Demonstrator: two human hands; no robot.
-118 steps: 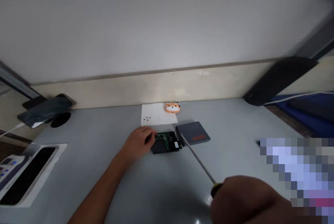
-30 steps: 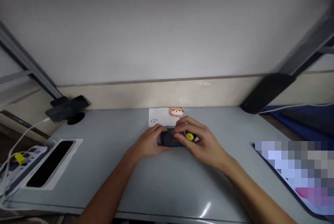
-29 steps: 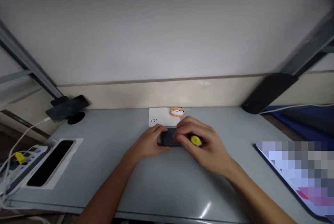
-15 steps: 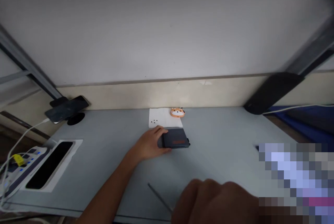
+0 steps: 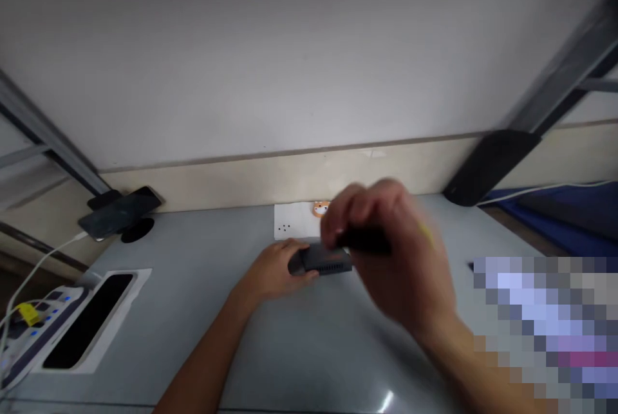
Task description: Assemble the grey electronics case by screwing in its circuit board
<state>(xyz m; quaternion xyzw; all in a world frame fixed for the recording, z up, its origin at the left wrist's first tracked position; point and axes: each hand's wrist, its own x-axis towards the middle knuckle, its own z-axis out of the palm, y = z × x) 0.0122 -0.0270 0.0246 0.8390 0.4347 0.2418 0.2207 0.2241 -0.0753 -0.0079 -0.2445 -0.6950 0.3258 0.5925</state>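
At gray desk [image 5: 299,343], left hand [image 5: 276,270] clasping dark box [image 5: 328,259], right hand [image 5: 405,272] curled round screwdriver [image 5: 369,241]

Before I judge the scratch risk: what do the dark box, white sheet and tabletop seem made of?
Dark box: probably matte plastic, given its dull surface and slotted edge; coated metal is possible. White sheet: likely matte paper, being thin and flat. Tabletop: smooth, semi-gloss, with a bright glare; painted metal or laminate, I can't tell.

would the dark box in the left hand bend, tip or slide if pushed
The dark box has straight edges, so it's probably stiff. Low and flat, it likely won't tip; the shiny desk may let it slide.
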